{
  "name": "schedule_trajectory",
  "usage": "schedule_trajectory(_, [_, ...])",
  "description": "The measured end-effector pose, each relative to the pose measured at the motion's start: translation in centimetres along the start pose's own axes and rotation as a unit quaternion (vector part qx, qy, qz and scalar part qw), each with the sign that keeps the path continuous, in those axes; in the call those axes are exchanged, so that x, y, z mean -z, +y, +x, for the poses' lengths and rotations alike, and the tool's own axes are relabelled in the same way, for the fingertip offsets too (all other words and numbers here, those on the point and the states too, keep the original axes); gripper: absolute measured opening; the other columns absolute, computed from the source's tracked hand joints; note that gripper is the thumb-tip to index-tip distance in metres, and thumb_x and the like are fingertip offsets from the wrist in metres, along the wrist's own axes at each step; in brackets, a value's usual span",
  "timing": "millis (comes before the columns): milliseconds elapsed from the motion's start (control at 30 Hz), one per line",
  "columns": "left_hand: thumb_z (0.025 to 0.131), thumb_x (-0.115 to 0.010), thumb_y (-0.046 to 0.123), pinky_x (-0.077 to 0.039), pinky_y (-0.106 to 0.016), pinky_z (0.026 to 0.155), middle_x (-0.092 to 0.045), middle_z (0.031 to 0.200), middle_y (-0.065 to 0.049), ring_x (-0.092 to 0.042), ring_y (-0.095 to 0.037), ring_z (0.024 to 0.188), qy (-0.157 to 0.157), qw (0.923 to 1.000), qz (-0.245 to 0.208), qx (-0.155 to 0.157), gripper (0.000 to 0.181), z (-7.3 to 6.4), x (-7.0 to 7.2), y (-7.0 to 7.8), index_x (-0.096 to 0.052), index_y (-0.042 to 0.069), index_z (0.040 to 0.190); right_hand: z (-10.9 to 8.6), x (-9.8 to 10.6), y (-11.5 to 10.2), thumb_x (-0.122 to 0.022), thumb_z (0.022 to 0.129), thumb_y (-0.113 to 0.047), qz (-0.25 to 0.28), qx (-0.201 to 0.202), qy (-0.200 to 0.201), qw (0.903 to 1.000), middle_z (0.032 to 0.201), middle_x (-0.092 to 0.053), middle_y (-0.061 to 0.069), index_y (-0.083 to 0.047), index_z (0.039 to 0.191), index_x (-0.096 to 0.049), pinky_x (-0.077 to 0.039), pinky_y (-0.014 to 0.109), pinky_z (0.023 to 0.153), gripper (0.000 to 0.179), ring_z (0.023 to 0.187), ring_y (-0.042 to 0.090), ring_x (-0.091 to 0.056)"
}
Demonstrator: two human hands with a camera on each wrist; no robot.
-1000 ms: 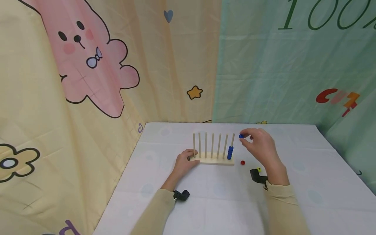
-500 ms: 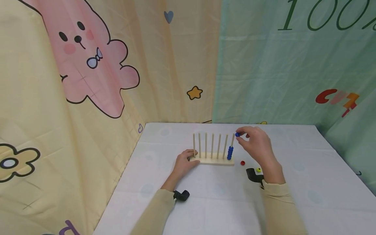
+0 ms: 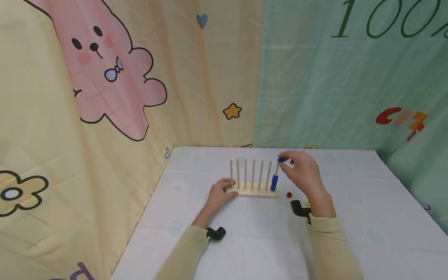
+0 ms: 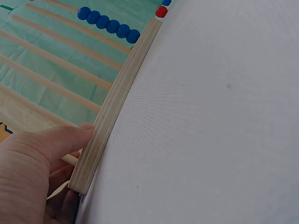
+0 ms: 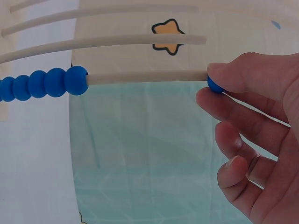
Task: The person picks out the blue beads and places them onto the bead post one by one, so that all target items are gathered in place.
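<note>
A wooden peg rack (image 3: pixel 259 190) with a row of upright pegs stands on the white table. Its rightmost peg carries a stack of several blue beads (image 3: pixel 274 182); the other pegs are bare. My left hand (image 3: pixel 221 194) grips the left end of the base, thumb on the front edge in the left wrist view. Between thumb and index finger my right hand (image 3: pixel 303 171) pinches a blue bead (image 5: pixel 215 85). That bead sits right at the tip of the rightmost peg (image 5: pixel 149 76), mostly covered by the thumb in the right wrist view.
A red bead (image 3: pixel 289 195) lies on the table (image 3: pixel 259 249) just right of the rack. A yellow bead (image 3: pixel 307 203) lies nearer, partly behind the right wrist's black camera mount (image 3: pixel 299 209). Printed curtains (image 3: pixel 315 77) hang behind the table.
My right hand has moved left with the blue bead, from beside the rightmost peg to its tip. The left hand has stayed on the base.
</note>
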State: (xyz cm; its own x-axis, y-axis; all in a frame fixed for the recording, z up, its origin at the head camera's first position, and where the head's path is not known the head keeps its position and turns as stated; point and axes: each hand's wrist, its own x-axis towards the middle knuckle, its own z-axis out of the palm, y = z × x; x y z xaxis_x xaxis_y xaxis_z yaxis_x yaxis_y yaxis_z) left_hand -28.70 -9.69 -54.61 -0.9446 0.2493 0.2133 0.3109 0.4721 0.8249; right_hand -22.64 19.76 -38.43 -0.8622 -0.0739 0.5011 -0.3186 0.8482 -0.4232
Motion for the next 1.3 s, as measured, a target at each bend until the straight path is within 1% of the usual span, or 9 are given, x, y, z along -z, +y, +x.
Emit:
schedule_trajectory(100, [0.084, -0.083, 0.023, -0.046, -0.041, 0.103, -0.063, 0.132, -0.001, -0.055, -0.024, 0.126, 0.0, 1.0, -0.004, 0.003, 0.04, -0.1, 0.0, 0.0, -0.074, 0.01, 0.121, 0.0, -0.1, -0.1, -0.078, 0.088, -0.013, 0.004, -0.006, -0.005, 1.0, 0.1, -0.073, 0.007, -0.01, 0.111, -0.075, -0.051, 0.046, 0.072, 0.023, 0.091, 0.031, -0.062])
schedule_trajectory(333, [0.083, -0.083, 0.023, -0.046, -0.042, 0.102, -0.063, 0.131, -0.001, -0.056, -0.025, 0.126, -0.001, 1.0, 0.002, 0.001, 0.04, -0.2, 0.0, 0.0, -0.074, 0.011, 0.12, -0.1, -0.4, 0.0, -0.078, 0.088, -0.013, 0.006, -0.005, -0.009, 0.9999, 0.1, -0.073, 0.006, -0.009, 0.112, -0.075, -0.051, 0.046, 0.07, 0.025, 0.089, 0.028, -0.061])
schedule_trajectory(500, [0.084, -0.083, 0.023, -0.048, -0.041, 0.1, -0.064, 0.131, 0.0, -0.057, -0.023, 0.124, 0.0, 1.0, -0.004, 0.004, 0.038, -0.3, 0.0, 0.0, -0.075, 0.011, 0.119, -0.1, -0.7, 0.2, -0.077, 0.089, -0.013, 0.004, -0.003, -0.011, 0.9999, 0.1, -0.073, 0.006, -0.01, 0.113, -0.075, -0.051, 0.045, 0.069, 0.024, 0.089, 0.03, -0.062])
schedule_trajectory(833, [0.084, -0.082, 0.024, -0.045, -0.042, 0.102, -0.063, 0.132, 0.0, -0.055, -0.025, 0.127, 0.001, 1.0, 0.007, 0.004, 0.04, -0.2, 0.1, 0.4, -0.074, 0.011, 0.122, 0.0, -1.0, 0.4, -0.077, 0.089, -0.013, 0.007, -0.002, -0.015, 0.9999, 0.099, -0.073, 0.006, -0.011, 0.113, -0.075, -0.051, 0.045, 0.069, 0.024, 0.089, 0.029, -0.062])
schedule_trajectory(1100, [0.085, -0.082, 0.025, -0.046, -0.042, 0.102, -0.063, 0.132, 0.0, -0.056, -0.024, 0.126, 0.0, 1.0, 0.006, 0.002, 0.04, -0.1, 0.1, 0.2, -0.074, 0.012, 0.122, -0.1, -1.1, 0.4, -0.076, 0.09, -0.015, 0.015, -0.005, -0.016, 0.9998, 0.098, -0.073, 0.005, -0.011, 0.114, -0.075, -0.05, 0.044, 0.07, 0.024, 0.088, 0.027, -0.062])
schedule_trajectory(1300, [0.084, -0.083, 0.023, -0.046, -0.043, 0.102, -0.063, 0.132, 0.0, -0.056, -0.025, 0.125, 0.002, 1.0, 0.004, -0.003, 0.04, 0.0, 0.0, 0.1, -0.074, 0.011, 0.122, -0.2, -1.3, 0.5, -0.076, 0.09, -0.016, 0.026, -0.014, -0.016, 0.9994, 0.098, -0.072, 0.005, -0.011, 0.114, -0.075, -0.049, 0.044, 0.07, 0.024, 0.089, 0.03, -0.063])
